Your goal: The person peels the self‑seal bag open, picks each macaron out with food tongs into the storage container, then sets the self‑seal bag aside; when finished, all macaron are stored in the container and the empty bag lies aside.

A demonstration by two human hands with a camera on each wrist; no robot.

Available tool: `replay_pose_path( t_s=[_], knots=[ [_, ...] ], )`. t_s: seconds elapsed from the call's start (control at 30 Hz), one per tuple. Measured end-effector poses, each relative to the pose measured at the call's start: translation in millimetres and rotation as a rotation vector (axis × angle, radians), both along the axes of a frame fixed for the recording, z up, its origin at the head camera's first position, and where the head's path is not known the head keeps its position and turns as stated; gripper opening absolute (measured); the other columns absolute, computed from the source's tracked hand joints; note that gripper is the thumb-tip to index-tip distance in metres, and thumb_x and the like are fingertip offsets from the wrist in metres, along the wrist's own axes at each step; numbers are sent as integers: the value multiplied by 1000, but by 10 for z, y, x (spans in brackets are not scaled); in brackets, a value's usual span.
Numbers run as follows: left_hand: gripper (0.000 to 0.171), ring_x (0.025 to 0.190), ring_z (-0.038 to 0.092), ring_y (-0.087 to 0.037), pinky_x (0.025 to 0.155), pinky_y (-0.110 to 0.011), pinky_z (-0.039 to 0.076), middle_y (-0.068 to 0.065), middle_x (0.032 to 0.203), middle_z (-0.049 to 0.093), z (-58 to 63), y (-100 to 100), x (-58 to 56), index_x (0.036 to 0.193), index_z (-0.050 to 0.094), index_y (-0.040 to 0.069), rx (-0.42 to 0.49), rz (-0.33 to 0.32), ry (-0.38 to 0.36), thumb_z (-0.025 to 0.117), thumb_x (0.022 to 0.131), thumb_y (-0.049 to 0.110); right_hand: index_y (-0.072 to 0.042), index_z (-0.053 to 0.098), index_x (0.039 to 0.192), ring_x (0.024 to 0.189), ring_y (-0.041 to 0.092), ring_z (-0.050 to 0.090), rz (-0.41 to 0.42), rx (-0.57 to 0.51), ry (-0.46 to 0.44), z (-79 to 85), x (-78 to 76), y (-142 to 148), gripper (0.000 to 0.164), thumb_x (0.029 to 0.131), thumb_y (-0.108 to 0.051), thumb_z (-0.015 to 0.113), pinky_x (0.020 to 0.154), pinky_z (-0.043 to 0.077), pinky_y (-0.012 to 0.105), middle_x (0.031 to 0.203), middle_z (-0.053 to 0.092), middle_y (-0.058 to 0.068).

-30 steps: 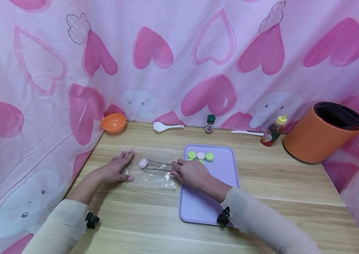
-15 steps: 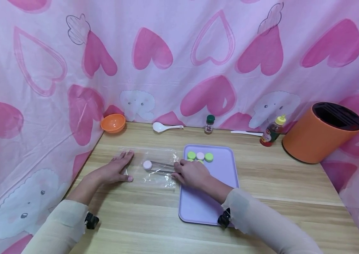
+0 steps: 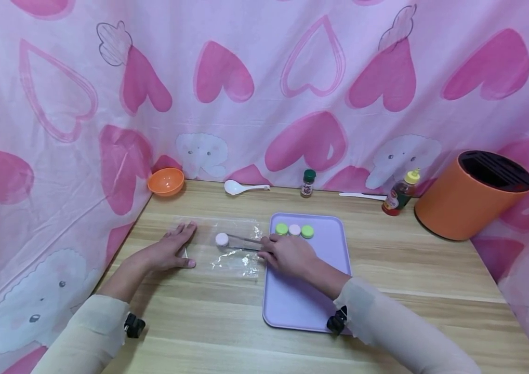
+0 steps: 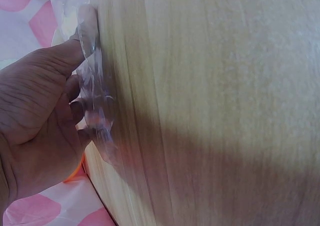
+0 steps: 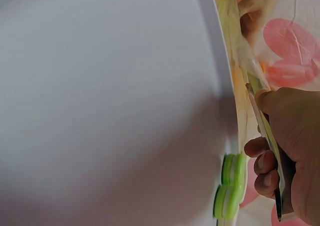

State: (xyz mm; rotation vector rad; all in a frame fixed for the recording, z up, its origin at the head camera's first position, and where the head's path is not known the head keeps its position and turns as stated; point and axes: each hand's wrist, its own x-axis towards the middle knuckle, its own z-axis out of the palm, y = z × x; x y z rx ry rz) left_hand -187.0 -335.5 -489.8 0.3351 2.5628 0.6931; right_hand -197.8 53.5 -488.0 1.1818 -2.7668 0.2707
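Note:
My right hand (image 3: 292, 254) grips a pair of metal tongs (image 3: 245, 249) over the left edge of the lilac tray (image 3: 320, 270). At the tongs' tips is a pale pink macaron (image 3: 222, 239), over a clear plastic bag (image 3: 234, 265) that lies flat on the table. With thumb and fingers spread, my left hand (image 3: 168, 252) presses on the bag's left end; the left wrist view shows the crinkled plastic (image 4: 100, 100) at its fingers. On the tray sit a green macaron (image 3: 281, 229), a pink one (image 3: 294, 230) and another green one (image 3: 307, 231); my right hand hides the area just below them.
Along the back stand an orange bowl (image 3: 166, 183), a white spoon (image 3: 246, 188), a green-capped spice jar (image 3: 308, 184), a white plastic knife (image 3: 362, 196) and a yellow-topped sauce bottle (image 3: 400, 195). An orange knife block (image 3: 465, 202) fills the back right. Patterned curtain surrounds the wooden table.
The tongs and the pink macaron at their tips have shifted a little to the right over the bag, along with my right hand. My left hand has stayed in place.

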Motion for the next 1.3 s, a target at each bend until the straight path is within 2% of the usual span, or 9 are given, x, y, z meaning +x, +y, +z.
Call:
replay_pose_path(
  t_s=[0.17,0.4,0.5,0.7,0.8,0.97,1.07,1.2,1.3],
  knots=[
    [118,171,-6,-54,135,-75,-1,-25,186,1,5,-4,2,178,7,7,-4,5,-1,84,96,44,-19,79,126,70,15,68,-28,6,18,41,-10,152,35,110,-48,66,54,57,34,101,77,-2],
    [119,171,-8,-53,135,-76,-1,-24,186,-2,14,8,18,179,5,12,-6,33,-36,83,97,47,-19,81,120,69,18,70,-53,-23,54,81,29,457,31,106,-46,73,56,60,42,100,79,-2],
    [120,171,-8,-53,135,-76,0,-25,186,-2,7,5,26,179,4,13,-14,37,-44,83,96,49,-18,81,122,70,18,71,-71,-23,62,91,39,602,32,106,-45,75,56,60,40,102,81,0],
    [120,170,-8,-54,135,-76,0,-26,185,1,5,-7,47,178,6,9,-2,21,-20,84,96,47,-16,82,125,61,9,53,-98,-30,70,157,50,881,36,104,-45,78,55,52,30,84,73,-1],
    [119,170,-8,-54,135,-76,-2,-25,185,1,3,-11,44,178,6,6,13,10,-11,84,96,45,-15,83,126,60,6,48,-121,-22,80,195,73,1019,39,102,-45,80,55,51,28,85,74,0],
    [119,170,-9,-54,135,-75,-3,-24,186,1,-2,-12,39,178,6,5,18,0,-4,83,96,45,-14,83,128,63,8,57,-165,-18,59,224,142,1251,39,101,-43,83,61,60,32,97,82,5],
    [119,170,-8,-54,135,-75,-3,-25,185,2,-3,-6,32,177,6,4,19,-6,4,83,96,45,-15,84,128,65,8,60,-191,-26,27,222,189,1390,38,100,-41,84,61,60,29,97,82,4],
    [119,170,-7,-55,135,-76,-2,-26,185,3,1,5,28,177,7,3,22,-14,10,84,96,44,-15,84,127,62,3,53,-213,-40,-6,211,253,1578,37,99,-39,85,56,49,20,95,81,3],
    [119,170,-7,-56,135,-76,-1,-27,185,3,12,16,31,177,8,3,19,-15,14,84,96,44,-14,84,126,61,1,48,-225,-39,-14,213,300,1696,35,100,-38,84,55,42,18,91,78,0]
  ],
)
